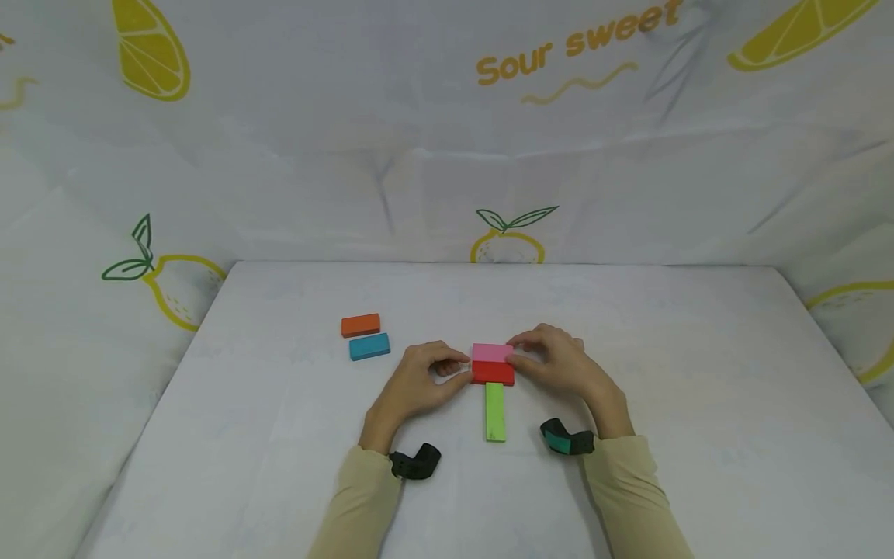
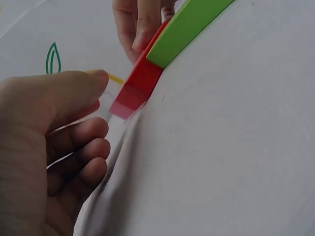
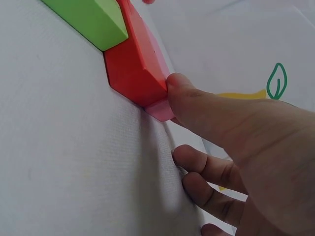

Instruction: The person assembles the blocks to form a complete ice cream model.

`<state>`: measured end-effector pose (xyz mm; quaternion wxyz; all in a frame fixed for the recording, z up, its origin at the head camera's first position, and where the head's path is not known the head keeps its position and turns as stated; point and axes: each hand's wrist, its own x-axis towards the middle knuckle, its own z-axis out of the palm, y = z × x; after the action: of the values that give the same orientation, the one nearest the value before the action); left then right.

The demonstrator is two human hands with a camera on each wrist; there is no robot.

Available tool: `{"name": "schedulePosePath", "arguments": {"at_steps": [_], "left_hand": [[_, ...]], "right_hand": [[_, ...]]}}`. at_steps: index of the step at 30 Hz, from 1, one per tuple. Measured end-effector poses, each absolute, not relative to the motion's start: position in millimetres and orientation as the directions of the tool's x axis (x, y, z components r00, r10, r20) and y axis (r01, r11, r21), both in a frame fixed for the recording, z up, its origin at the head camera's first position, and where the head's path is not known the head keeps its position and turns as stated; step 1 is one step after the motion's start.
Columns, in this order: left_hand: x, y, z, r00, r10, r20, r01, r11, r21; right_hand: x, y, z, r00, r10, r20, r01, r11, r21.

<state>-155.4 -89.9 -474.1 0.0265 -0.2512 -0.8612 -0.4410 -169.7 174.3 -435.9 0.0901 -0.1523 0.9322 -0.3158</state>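
A pink block (image 1: 492, 352) lies flush behind a red block (image 1: 492, 373), both lengthwise across the table. From the red block's near side a light green block (image 1: 495, 413) points toward the person, forming a T shape. My right hand (image 1: 560, 363) pinches the right end of the pink block, thumb at the seam with the red one; the index fingertip is hidden in the right wrist view. At the opposite end, my left hand (image 1: 421, 378) has thumb and fingers loosely bent, with a small gap to the blocks in the left wrist view.
To the left of the hands lie an orange block (image 1: 360, 325) and a blue block (image 1: 369, 347), close together. The white table (image 1: 279, 466) meets a lemon-printed cloth (image 1: 314, 178) at its back and sides. Both wrists carry dark straps.
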Motion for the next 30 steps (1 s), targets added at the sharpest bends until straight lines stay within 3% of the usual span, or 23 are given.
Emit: {"name": "schedulePosePath", "arguments": {"at_steps": [12, 30], "left_hand": [[-154.2, -141.1, -458.6, -0.948, 0.276, 0.161, 0.283, 0.492, 0.823], [-150.8, -206.9, -457.9, -0.963, 0.130, 0.234, 0.268, 0.486, 0.832]], "right_hand": [[-168.0, 176.7, -436.0, -0.930, -0.362, -0.064, -0.240, 0.728, -0.642], [-168.3, 175.9, -434.0, -0.928, -0.364, -0.074, -0.234, 0.727, -0.646]]}}
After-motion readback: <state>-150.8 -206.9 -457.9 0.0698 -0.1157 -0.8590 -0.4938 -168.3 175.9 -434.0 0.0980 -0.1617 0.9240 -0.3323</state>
